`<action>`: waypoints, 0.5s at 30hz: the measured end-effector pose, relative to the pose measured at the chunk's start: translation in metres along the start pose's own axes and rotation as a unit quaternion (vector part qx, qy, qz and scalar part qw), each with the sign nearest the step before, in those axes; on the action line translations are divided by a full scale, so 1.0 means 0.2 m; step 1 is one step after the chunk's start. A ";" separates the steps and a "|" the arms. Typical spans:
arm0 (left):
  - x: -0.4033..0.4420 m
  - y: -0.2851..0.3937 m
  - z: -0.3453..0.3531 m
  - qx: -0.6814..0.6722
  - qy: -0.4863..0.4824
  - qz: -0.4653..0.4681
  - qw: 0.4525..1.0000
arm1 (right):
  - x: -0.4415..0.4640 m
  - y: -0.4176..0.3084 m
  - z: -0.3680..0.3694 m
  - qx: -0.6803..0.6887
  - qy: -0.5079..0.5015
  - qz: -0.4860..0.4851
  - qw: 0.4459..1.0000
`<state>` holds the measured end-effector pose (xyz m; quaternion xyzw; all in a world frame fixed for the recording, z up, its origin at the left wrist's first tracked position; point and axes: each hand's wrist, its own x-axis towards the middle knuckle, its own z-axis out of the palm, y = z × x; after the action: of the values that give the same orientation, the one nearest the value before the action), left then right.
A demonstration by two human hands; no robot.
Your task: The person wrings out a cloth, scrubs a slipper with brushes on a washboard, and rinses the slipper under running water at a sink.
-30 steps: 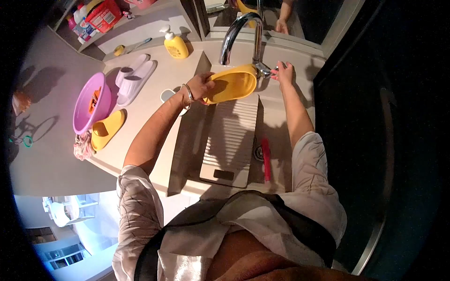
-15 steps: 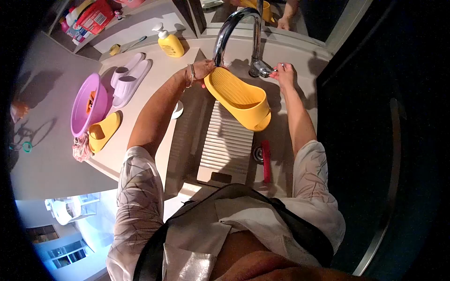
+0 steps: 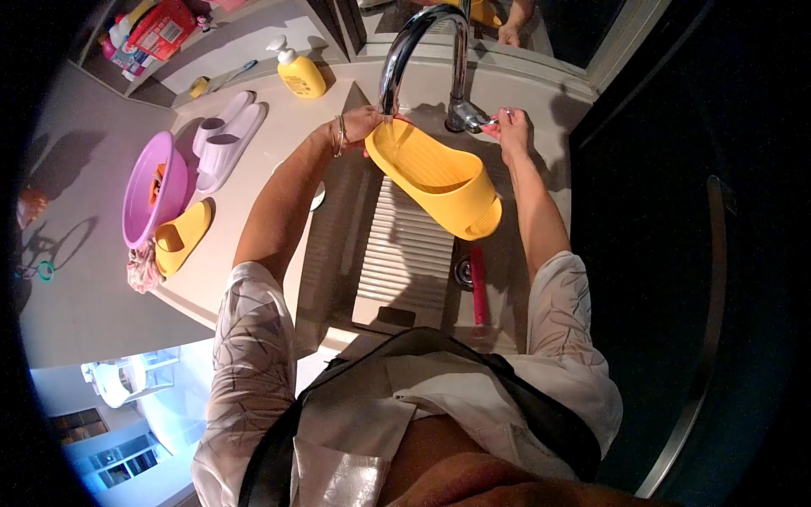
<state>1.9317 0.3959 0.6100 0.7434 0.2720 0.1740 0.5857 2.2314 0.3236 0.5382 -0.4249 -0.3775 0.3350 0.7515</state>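
My left hand (image 3: 363, 127) grips a yellow slipper (image 3: 439, 173) by one end, its hollow facing up over the sink. Above that end curves the chrome faucet (image 3: 410, 55), and a stream of water seems to fall from its spout into the slipper. My right hand (image 3: 509, 133) is closed on the faucet handle (image 3: 483, 123). Under the slipper a ridged washboard (image 3: 401, 262) lies in the sink. To its right, by the drain (image 3: 464, 273), rests a pink-red brush-like stick (image 3: 479, 287), its exact kind unclear.
On the counter to the left are a second yellow slipper (image 3: 183, 238), a pair of lilac slippers (image 3: 226, 148), a purple basin (image 3: 139, 198) and a yellow pump bottle (image 3: 300, 72). A mirror (image 3: 557, 29) stands behind the faucet, a dark door (image 3: 650, 253) at the right.
Water now shows at the spout, running into the slipper. The slipper's free end has swung slightly right. My right hand stays on the faucet handle.
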 end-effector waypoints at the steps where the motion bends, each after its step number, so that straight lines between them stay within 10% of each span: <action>1: -0.01 0.01 0.03 -0.007 0.000 -0.003 1.000 | 0.00 0.01 0.00 0.015 0.006 0.004 1.000; 8: -0.08 0.02 0.11 -0.028 -0.065 -0.022 0.997 | 0.03 0.02 -0.04 0.034 -0.023 0.019 0.999; 15: -0.29 0.12 -0.07 0.103 0.088 -0.066 0.989 | 0.06 0.04 -0.05 0.016 -0.018 0.021 0.999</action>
<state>1.8823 0.3664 0.6400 0.7619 0.3874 0.1710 0.4901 2.2451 0.3329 0.5304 -0.4145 -0.3768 0.3641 0.7441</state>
